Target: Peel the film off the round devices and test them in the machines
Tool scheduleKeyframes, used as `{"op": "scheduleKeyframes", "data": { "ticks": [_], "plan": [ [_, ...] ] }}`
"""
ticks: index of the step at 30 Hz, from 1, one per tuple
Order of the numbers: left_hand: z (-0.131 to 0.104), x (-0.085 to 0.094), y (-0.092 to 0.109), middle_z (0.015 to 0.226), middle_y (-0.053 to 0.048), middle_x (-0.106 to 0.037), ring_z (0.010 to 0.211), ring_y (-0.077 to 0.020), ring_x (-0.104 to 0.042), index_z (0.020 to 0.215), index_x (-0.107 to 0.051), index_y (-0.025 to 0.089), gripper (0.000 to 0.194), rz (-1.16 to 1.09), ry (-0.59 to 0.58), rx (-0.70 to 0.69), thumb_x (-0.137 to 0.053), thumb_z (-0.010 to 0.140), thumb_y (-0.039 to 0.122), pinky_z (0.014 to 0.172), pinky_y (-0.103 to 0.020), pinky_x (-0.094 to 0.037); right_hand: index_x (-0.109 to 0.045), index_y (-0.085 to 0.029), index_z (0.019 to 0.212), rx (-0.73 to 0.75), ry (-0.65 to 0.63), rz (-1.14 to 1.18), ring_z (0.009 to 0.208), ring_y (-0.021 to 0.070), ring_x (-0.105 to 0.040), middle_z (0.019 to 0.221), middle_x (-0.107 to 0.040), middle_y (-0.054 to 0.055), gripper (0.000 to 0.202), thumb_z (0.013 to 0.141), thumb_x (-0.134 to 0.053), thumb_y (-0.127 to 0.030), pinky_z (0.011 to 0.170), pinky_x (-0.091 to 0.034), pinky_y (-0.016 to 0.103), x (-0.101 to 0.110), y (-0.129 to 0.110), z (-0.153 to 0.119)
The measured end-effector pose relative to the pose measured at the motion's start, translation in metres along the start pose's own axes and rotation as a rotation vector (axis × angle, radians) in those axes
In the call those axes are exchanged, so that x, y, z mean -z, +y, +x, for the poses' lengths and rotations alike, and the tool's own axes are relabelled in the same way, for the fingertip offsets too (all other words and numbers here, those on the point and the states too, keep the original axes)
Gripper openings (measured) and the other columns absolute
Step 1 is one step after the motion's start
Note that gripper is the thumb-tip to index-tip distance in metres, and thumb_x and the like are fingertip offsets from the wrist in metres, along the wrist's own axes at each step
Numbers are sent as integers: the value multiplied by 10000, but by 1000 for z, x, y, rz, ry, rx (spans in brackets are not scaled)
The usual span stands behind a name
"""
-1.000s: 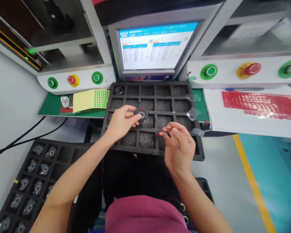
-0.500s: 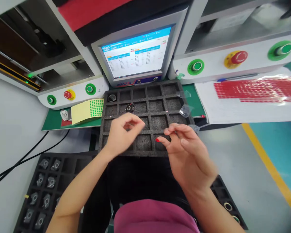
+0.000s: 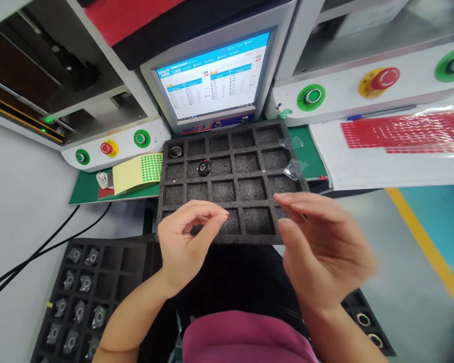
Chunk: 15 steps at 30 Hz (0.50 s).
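Observation:
My left hand (image 3: pixel 185 247) is closed in a pinch over the front of a black foam tray (image 3: pixel 227 179). A tiny red piece (image 3: pixel 228 216) shows at the tips of its thumb and forefinger. To the right, my right hand (image 3: pixel 321 247) hovers near the tray's right front corner, thumb and fingers apart, with nothing visible between them. Beyond the left hand, a small round black part (image 3: pixel 204 168) sits on a divider of the tray. A dark round part with a glassy ring (image 3: pixel 175 151) lies in the far left compartment.
Clear plastic scraps (image 3: pixel 294 169) lie on the tray's right edge. Behind stands a monitor (image 3: pixel 215 75), with button panels either side. Red sticker sheets (image 3: pixel 404 132) rest on papers at right, a green-dot sheet (image 3: pixel 136 174) at left. A lower tray (image 3: pixel 111 257) holds several wrapped parts.
The red piece, on my right thumb before, now shows at my left fingertips. My right hand has moved right and nearer with its fingers apart. My left hand has come slightly nearer.

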<state>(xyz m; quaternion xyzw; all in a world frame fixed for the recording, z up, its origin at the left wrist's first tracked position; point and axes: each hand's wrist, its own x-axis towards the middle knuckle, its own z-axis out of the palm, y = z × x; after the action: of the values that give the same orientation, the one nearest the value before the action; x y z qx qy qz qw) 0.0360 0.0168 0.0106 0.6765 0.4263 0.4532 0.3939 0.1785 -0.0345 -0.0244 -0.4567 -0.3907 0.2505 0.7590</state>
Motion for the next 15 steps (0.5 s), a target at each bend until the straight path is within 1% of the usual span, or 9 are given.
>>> {"op": "scheduleKeyframes", "data": {
  "ticks": [1,3,4,6,9,12,15],
  "plan": [
    [-1,1,2,765,-1,-759,687,-111,-704,760,-758,196,113,-28,11,24,-715,824,114,591,-170,-578,-725,-263,1021,30,-56,-57,980,199,-670,1001,-695,43,278,825,-703,-67,876,-579,377,0,0,0],
    [-3,3,4,789,4,-775,709,-108,-716,778,-776,210,117,-66,3,47,-729,815,109,614,-159,-584,-726,-265,1038,29,-196,-107,1005,206,-669,1038,-708,45,279,821,-731,-89,884,-572,377,-1,0,0],
    [-4,3,5,795,5,-779,714,-106,-719,785,-782,214,124,-74,-8,50,-732,814,105,625,-156,-586,-727,-267,1043,23,-233,-110,1005,202,-672,1050,-711,43,279,823,-736,-95,880,-574,371,-3,0,-1],
    [-5,4,7,792,4,-781,709,-102,-719,788,-788,218,135,-79,-31,42,-733,812,97,632,-153,-585,-732,-267,1038,28,-234,-107,993,195,-678,1050,-714,40,273,825,-740,-96,871,-580,362,-6,0,-3],
    [-8,3,9,781,3,-780,695,-99,-716,782,-786,216,130,-86,-49,22,-737,809,98,623,-148,-580,-750,-262,964,25,-212,-116,942,188,-693,1017,-724,36,225,819,-744,-90,822,-599,345,-10,-3,-4],
    [-9,0,10,775,-7,-782,680,-111,-719,774,-782,210,101,-86,-45,19,-742,813,126,606,-165,-587,-756,-253,889,28,-196,-123,880,180,-703,971,-733,36,191,810,-744,-79,765,-608,329,-12,-5,-4],
    [-9,-3,10,779,-22,-782,686,-132,-725,765,-778,205,90,-97,-31,30,-738,820,146,606,-193,-604,-755,-247,869,20,-180,-120,863,173,-705,939,-737,33,184,806,-744,-74,773,-602,322,-11,-7,-3]
  ]
}}
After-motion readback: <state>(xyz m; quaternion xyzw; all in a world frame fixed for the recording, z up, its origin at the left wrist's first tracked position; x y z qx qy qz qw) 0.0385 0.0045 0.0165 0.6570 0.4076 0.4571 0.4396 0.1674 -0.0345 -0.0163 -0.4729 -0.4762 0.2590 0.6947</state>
